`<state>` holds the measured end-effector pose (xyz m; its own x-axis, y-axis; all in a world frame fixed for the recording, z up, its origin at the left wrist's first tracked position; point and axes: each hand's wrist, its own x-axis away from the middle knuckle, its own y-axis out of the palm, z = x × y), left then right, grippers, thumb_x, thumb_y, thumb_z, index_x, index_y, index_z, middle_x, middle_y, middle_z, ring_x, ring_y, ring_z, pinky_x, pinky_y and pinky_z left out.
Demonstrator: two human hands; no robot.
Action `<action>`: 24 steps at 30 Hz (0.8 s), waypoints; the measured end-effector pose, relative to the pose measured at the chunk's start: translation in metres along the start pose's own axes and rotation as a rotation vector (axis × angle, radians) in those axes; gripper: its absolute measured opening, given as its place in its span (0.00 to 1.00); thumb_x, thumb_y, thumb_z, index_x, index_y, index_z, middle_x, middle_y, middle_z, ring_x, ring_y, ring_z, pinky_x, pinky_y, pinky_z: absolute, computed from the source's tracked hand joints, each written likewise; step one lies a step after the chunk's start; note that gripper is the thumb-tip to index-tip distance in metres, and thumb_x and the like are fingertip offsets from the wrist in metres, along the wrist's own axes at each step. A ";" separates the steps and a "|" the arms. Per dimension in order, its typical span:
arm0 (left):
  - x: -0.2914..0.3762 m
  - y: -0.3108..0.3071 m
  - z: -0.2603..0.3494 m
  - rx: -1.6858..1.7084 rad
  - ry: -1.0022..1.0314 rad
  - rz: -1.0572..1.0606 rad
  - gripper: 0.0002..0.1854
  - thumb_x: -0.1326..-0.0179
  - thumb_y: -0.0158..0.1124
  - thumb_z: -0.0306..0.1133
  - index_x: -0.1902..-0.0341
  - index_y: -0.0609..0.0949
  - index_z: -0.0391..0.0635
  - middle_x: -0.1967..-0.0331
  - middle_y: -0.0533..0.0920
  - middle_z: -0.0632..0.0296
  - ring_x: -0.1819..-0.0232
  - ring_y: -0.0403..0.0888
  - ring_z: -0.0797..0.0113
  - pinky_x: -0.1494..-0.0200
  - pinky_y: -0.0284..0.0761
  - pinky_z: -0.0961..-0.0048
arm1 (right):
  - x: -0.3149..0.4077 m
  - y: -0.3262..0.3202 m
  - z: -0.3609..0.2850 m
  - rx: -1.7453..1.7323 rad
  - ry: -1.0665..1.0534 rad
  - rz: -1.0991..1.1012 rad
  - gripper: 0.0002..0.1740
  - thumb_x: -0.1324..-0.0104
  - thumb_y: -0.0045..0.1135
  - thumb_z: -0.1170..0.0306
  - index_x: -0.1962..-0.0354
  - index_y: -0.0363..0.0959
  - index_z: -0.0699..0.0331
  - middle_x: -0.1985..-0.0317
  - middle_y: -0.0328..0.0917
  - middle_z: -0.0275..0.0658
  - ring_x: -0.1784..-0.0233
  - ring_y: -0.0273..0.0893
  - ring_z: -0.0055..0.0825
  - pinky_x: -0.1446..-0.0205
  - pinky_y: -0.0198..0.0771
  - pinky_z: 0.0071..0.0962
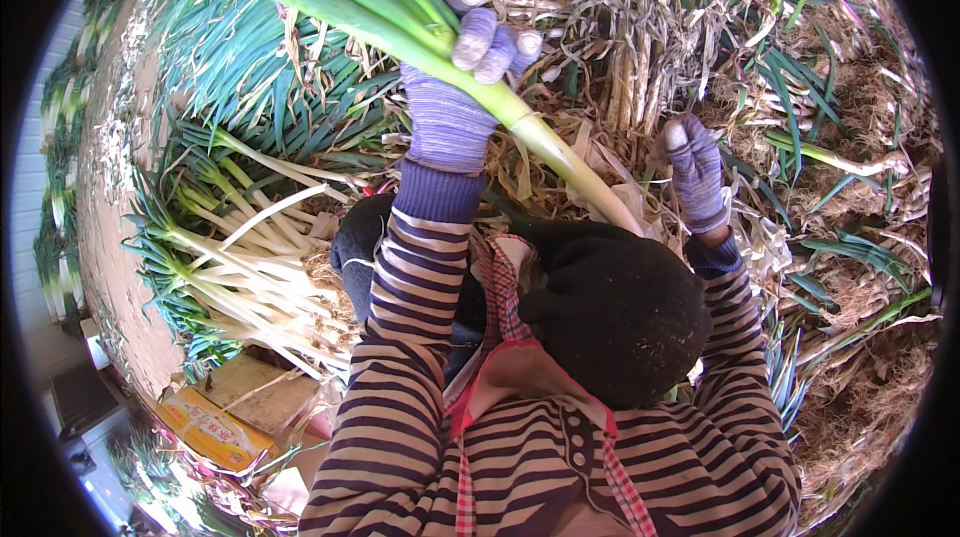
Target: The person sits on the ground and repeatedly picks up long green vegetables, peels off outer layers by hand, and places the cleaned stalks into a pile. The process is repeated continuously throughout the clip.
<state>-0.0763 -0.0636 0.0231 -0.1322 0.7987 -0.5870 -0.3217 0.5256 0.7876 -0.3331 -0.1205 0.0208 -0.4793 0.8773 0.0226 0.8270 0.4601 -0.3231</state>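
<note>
My left hand (469, 87), in a purple-grey knit glove, is shut around a large green onion (555, 147) where its green leaves meet the pale stalk. The leaves point to the upper left. The stalk slants down to the right, its lower end beside my dark-clothed knee (622, 312). My right hand (694, 173), gloved alike, is to the right of the stalk and apart from it, with its fingers curled. Whether it pinches any thin leaf is unclear. Dry husks (592, 143) lie between and below the hands.
Pale-stalked green onions (247, 259) lie piled at the left, above a yellow-sided cardboard box (217, 428). Blue-green leaves (225, 49) fill the upper left. Onions with brown, matted roots (862, 184) are heaped at the right. Withered stalks (630, 79) lie beyond my hands.
</note>
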 end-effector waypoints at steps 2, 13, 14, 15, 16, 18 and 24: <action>0.000 -0.002 -0.008 -0.022 -0.044 0.013 0.25 0.32 0.44 0.47 0.47 0.73 0.35 0.82 0.69 0.67 0.78 0.69 0.71 0.43 0.64 0.60 | -0.007 0.004 -0.011 0.060 -0.516 -0.145 0.19 0.35 0.52 0.56 0.63 0.72 0.66 0.70 0.76 0.37 0.66 0.77 0.27 0.63 0.74 0.26; 0.002 -0.001 -0.009 -0.033 -0.055 0.094 0.28 0.32 0.43 0.50 0.49 0.74 0.34 0.80 0.70 0.65 0.77 0.68 0.70 0.42 0.65 0.61 | -0.023 0.045 -0.012 0.142 -0.632 -0.288 0.12 0.37 0.54 0.65 0.61 0.70 0.64 0.71 0.74 0.39 0.68 0.76 0.31 0.66 0.72 0.31; 0.001 -0.003 -0.004 0.044 -0.038 0.048 0.27 0.32 0.44 0.49 0.48 0.74 0.34 0.80 0.71 0.66 0.76 0.69 0.70 0.42 0.64 0.62 | -0.021 0.035 -0.004 -0.045 -0.398 -0.200 0.12 0.35 0.52 0.63 0.61 0.69 0.64 0.71 0.74 0.38 0.69 0.75 0.27 0.68 0.73 0.27; -0.002 -0.006 -0.002 0.114 -0.044 0.022 0.27 0.32 0.44 0.49 0.48 0.74 0.34 0.79 0.72 0.66 0.76 0.70 0.70 0.42 0.64 0.63 | -0.019 0.026 0.002 -0.122 -0.032 -0.143 0.13 0.33 0.50 0.62 0.61 0.69 0.63 0.71 0.74 0.36 0.71 0.75 0.23 0.70 0.73 0.23; -0.002 -0.009 -0.002 0.109 -0.018 0.011 0.26 0.32 0.45 0.48 0.47 0.73 0.34 0.80 0.72 0.66 0.76 0.70 0.70 0.42 0.64 0.64 | -0.020 0.019 0.007 -0.170 -0.133 -0.062 0.14 0.32 0.49 0.60 0.61 0.69 0.63 0.70 0.74 0.36 0.72 0.75 0.21 0.71 0.73 0.20; -0.003 -0.013 -0.005 0.054 -0.060 -0.013 0.26 0.32 0.44 0.47 0.47 0.73 0.35 0.79 0.72 0.66 0.76 0.70 0.70 0.42 0.64 0.64 | -0.018 0.013 0.008 -0.227 -0.152 -0.013 0.17 0.31 0.47 0.57 0.60 0.69 0.64 0.70 0.74 0.35 0.72 0.75 0.19 0.72 0.73 0.17; 0.000 -0.010 -0.021 0.103 -0.032 0.030 0.27 0.31 0.41 0.48 0.46 0.72 0.34 0.79 0.69 0.66 0.74 0.70 0.68 0.44 0.65 0.60 | -0.020 0.051 -0.033 0.102 -0.677 -0.288 0.13 0.39 0.59 0.64 0.66 0.71 0.66 0.71 0.73 0.40 0.67 0.76 0.31 0.63 0.72 0.28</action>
<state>-0.0923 -0.0750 0.0111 -0.1095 0.8226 -0.5580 -0.2196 0.5275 0.8207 -0.2718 -0.1098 0.0356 -0.7766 0.4325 -0.4580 0.6255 0.6153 -0.4797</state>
